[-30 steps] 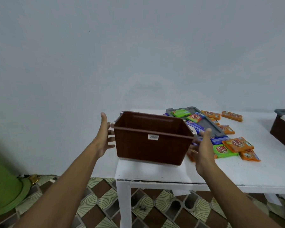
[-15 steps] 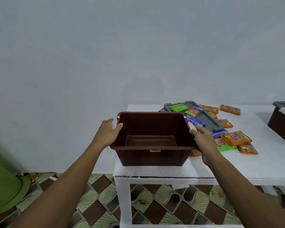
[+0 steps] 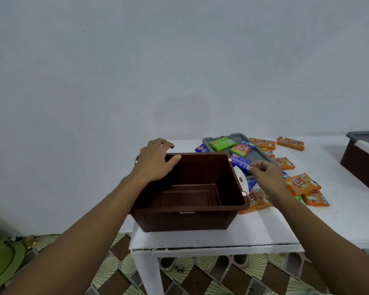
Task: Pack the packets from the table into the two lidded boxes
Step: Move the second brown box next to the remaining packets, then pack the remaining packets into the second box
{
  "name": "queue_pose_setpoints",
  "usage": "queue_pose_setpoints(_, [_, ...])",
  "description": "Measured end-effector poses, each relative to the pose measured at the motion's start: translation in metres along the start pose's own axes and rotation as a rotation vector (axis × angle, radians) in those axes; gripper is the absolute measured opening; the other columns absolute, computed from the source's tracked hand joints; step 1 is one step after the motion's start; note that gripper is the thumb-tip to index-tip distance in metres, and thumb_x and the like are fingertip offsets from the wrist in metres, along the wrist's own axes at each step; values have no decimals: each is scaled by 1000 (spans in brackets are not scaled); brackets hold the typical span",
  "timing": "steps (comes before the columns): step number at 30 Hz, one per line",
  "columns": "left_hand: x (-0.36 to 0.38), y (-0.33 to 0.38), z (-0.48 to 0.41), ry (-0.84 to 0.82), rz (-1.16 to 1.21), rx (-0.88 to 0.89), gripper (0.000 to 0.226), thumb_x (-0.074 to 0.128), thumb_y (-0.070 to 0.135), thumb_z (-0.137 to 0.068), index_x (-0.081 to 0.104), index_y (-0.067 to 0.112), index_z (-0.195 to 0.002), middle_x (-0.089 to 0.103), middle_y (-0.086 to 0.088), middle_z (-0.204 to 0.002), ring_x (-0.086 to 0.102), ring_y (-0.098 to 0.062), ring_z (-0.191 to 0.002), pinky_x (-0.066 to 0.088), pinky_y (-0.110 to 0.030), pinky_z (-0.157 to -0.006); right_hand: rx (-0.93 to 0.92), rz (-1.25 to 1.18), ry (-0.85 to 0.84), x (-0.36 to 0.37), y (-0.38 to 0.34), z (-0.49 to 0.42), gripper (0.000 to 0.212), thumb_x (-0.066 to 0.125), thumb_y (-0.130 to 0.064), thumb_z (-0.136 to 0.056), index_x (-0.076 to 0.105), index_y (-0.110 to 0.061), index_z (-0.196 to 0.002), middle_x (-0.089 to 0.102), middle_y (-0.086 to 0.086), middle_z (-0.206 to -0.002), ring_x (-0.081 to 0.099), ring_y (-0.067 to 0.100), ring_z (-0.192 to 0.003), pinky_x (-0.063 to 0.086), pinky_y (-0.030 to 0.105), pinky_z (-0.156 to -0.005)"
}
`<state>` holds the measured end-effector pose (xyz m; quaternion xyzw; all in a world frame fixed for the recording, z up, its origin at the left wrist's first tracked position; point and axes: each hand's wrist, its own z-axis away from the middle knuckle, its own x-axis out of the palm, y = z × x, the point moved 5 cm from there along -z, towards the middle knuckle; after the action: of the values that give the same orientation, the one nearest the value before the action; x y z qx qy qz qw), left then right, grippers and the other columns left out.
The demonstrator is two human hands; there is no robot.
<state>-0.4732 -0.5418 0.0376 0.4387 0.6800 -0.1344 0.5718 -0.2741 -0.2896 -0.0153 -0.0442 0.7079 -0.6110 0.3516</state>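
An empty brown box [image 3: 188, 220] stands open on the white table's [image 3: 264, 228] near left corner. My left hand [image 3: 156, 161] grips its far left rim, thumb inside the box. Just right of the box, my right hand [image 3: 266, 176] pinches the near end of a blue packet [image 3: 240, 161] lying on the edge of a grey lid [image 3: 259, 155]. A green packet [image 3: 222, 143] and a multicoloured packet [image 3: 241, 149] rest on that lid. Several orange packets [image 3: 301, 184] are scattered around it.
A second brown box [image 3: 362, 169] with its grey lid on stands at the table's right edge. A white latch [image 3: 241, 179] hangs on the open box's right side. The table's front edge is close. A green object [image 3: 0, 258] sits on the tiled floor at left.
The box has gone from tilted to flat on the table. My right hand left the box's right rim and moved to the blue packet. My left hand stays on the left rim.
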Motion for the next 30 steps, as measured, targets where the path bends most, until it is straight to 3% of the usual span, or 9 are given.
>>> queue_pose_setpoints(4, [27, 42, -49, -205, -25, 157, 45, 50, 48, -95, 54, 23, -132, 49, 0, -138, 41, -19, -128, 34, -38, -103, -156, 391, -69, 3, 8, -42, 28, 66, -22, -90, 62, -14, -117, 65, 6, -114, 56, 14, -94, 49, 31, -79])
queue_pose_setpoints(7, [56, 67, -90, -293, -58, 213, 43, 51, 49, -94, 56, 24, -129, 52, -3, -132, 45, -22, -122, 39, -41, -99, -234, 644, -132, 8, 16, -73, 48, 70, -42, -84, 57, -23, -125, 64, 3, -118, 57, 18, -106, 48, 36, -85])
queue_pose_setpoints(10, [89, 84, -131, -360, -51, 229, 39, 54, 45, -93, 59, 23, -125, 55, -5, -126, 49, -23, -119, 41, -43, -99, -239, 748, -180, 12, 25, -97, 62, 69, -58, -78, 51, -29, -129, 63, 2, -120, 55, 20, -111, 49, 37, -86])
queue_pose_setpoints(12, [111, 96, -156, -414, -51, 252, 38, 55, 41, -93, 59, 20, -125, 56, -6, -126, 51, -24, -118, 42, -42, -100, -274, 751, -225, 15, 28, -109, 67, 69, -58, -77, 48, -28, -133, 61, 0, -124, 53, 19, -115, 48, 42, -92])
queue_pose_setpoints(15, [141, 115, -188, -501, -109, 272, 38, 54, 40, -95, 57, 20, -127, 55, -6, -126, 50, -24, -118, 42, -40, -98, -344, 745, -331, 13, 32, -124, 64, 70, -50, -77, 46, -27, -132, 63, -2, -119, 59, 15, -103, 52, 34, -86])
queue_pose_setpoints(20, [187, 141, -231, -584, -194, 304, 35, 53, 42, -95, 59, 20, -121, 59, -6, -117, 55, -22, -104, 47, -40, -88, -353, 718, -438, -17, 38, -157, 30, 42, -35, -98, 53, -21, -123, 64, 5, -103, 59, 16, -81, 53, 34, -73])
queue_pose_setpoints(24, [218, 161, -251, -622, -256, 262, 42, 56, 51, -91, 55, 17, -115, 62, -8, -115, 54, -21, -94, 46, -34, -79, -203, 512, -402, -38, 53, -190, 27, 38, -25, -102, 59, -13, -114, 61, 1, -106, 61, 16, -89, 54, 27, -69])
queue_pose_setpoints(27, [236, 172, -261, -613, -248, 206, 64, 63, 62, -81, 52, 15, -124, 60, -8, -121, 57, -23, -104, 45, -32, -81, -30, 336, -336, -52, 67, -209, 30, 38, -27, -102, 61, -9, -103, 64, 6, -104, 62, 15, -89, 52, 27, -67])
queue_pose_setpoints(30, [246, 179, -260, -586, -225, 156, 83, 77, 54, -72, 42, 13, -135, 52, -11, -134, 53, -27, -117, 44, -35, -90, 44, 255, -328, -62, 72, -215, 28, 39, -28, -103, 59, -9, -108, 59, 8, -105, 60, 15, -87, 47, 24, -65])
